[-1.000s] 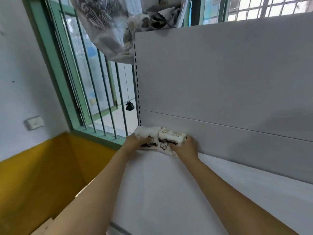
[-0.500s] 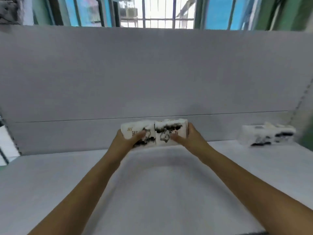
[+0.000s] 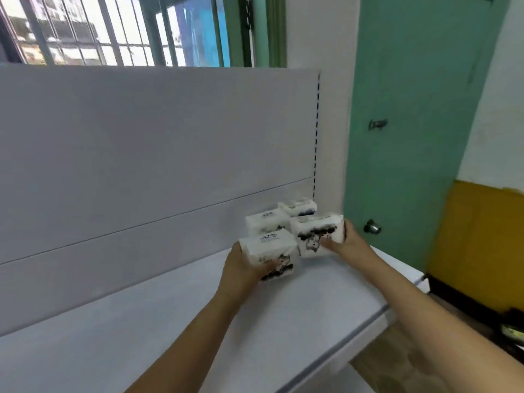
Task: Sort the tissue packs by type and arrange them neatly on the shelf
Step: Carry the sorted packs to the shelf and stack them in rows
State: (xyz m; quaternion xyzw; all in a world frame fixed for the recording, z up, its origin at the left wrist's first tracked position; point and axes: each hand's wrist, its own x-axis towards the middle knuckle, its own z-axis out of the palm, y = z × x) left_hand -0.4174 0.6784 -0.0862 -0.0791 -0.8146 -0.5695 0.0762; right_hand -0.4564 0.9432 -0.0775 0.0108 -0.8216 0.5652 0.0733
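The hands reach out together toward the far right corner of the shelf, forearms stretched forward from the lower edge of the view. The left hand (image 3: 244, 265) grips a white tissue pack (image 3: 269, 255) with dark ink-style print, thumb across its near face and palm against its left end; its other fingers are hidden behind the pack. The right hand (image 3: 349, 243) grips a second tissue pack (image 3: 318, 234) of the same print, thumb lying along the front and fingers wrapped round the right end. The two held packs sit side by side, nearly touching, the right one a little higher and farther back; whether either rests on the shelf cannot be told.

The shelf (image 3: 141, 336) is a broad white board with a tall white back panel (image 3: 141, 143). At its far right corner, against the back panel, lie two more packs: one (image 3: 262, 224) just behind the held pair and partly covered by them, another (image 3: 297, 207) farther back beside the slotted upright. Their print is blurred and cannot be read.

Right of the shelf stands a green door (image 3: 411, 109) with a metal knob (image 3: 372, 226).
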